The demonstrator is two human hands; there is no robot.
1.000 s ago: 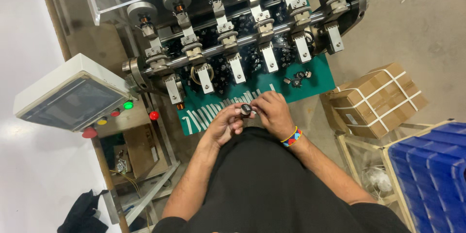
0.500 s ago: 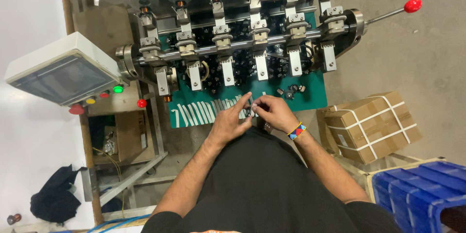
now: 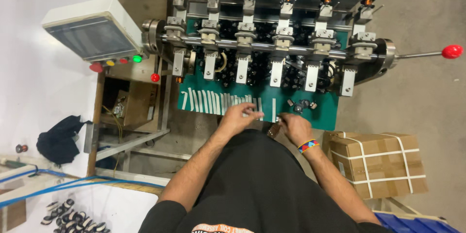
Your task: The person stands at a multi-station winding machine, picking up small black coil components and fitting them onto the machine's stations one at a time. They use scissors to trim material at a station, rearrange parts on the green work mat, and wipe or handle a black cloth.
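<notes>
My left hand reaches onto the green tray at the front of a multi-station winding machine, fingertips on the white strips laid in a row. My right hand, with a coloured bead bracelet at the wrist, sits near the tray's front edge and pinches a small dark coil part. A few more dark coil parts lie loose on the tray beyond it.
A white control box with red, yellow and green buttons stands left. A lever with a red knob sticks out right. A strapped cardboard box and a blue crate sit on the floor at right.
Both hands were together handling a small part. Now my left hand has moved apart onto the white strips and my right hand keeps the part. The view shifted right and down.
</notes>
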